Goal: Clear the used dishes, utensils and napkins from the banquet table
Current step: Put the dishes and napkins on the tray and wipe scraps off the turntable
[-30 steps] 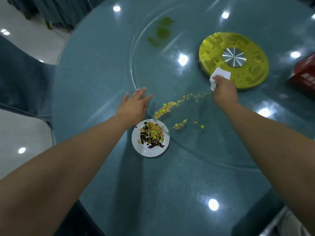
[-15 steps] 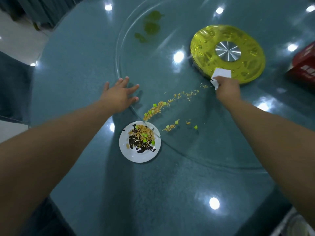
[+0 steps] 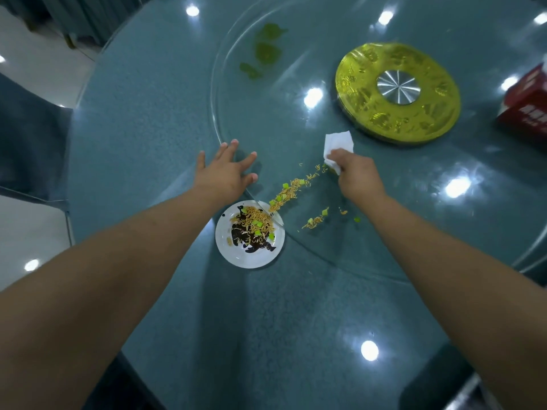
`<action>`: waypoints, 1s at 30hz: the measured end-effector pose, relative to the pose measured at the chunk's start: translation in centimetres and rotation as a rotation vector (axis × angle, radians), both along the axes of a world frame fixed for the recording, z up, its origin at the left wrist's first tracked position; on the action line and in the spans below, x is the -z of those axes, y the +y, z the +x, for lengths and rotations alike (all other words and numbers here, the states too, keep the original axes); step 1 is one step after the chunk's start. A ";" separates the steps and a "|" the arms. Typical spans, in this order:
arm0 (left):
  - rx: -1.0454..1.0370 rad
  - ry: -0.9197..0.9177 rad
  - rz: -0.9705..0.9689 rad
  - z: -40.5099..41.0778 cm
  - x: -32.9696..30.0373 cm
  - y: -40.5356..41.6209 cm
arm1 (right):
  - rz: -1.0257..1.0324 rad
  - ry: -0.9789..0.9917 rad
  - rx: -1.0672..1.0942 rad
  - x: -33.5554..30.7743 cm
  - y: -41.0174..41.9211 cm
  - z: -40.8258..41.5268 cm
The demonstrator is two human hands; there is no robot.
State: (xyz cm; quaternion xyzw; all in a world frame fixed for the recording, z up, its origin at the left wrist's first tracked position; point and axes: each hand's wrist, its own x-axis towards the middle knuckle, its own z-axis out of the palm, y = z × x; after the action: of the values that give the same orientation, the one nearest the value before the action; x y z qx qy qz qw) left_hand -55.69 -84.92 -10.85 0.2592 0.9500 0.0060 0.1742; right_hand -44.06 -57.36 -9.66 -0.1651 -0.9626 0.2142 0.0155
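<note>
Across the whole view spreads a round teal table [image 3: 148,119], its glossy top catching ceiling lights, with a clear glass turntable [image 3: 296,261] lying on it. Toward the far right of that glass sits a gold disc [image 3: 355,84] with a silver hub, and at the right edge a red box [image 3: 527,105] is partly cut off. Some green leaves [image 3: 266,51] lie on the far side of the glass.

Both bare forearms reach out from the near edge. The left hand [image 3: 225,176] lies palm down at the rim of the turntable, fingers straight and spread, wrist level — its grip holds nothing. The right hand [image 3: 355,176] is curled with knuckles up, its grip closed round a white napkin [image 3: 339,143] whose loose end sticks out beyond the fingers, well short of the gold disc.

Just nearer than the left hand, a small white plate [image 3: 236,255] sits on the table, its far right edge tucked under the rim of the glass; dark sauce, tan shreds and green bits cover its middle. A trail of food scraps [image 3: 291,187] — tan shreds and green cubes — runs on the glass from the plate's edge up to the right hand, with a smaller scatter just beside it.
</note>
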 end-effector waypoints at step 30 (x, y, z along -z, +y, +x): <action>0.186 -0.034 -0.116 -3.4 -2.9 -0.8 | -0.146 -0.047 -0.292 0.9 -16.0 2.9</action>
State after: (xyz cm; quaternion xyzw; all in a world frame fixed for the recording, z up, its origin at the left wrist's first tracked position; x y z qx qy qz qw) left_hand -59.12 -85.70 -7.93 0.3354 0.9175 -0.0609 0.2047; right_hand -41.18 -73.37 -10.55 -0.0290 -0.9584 0.2795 -0.0505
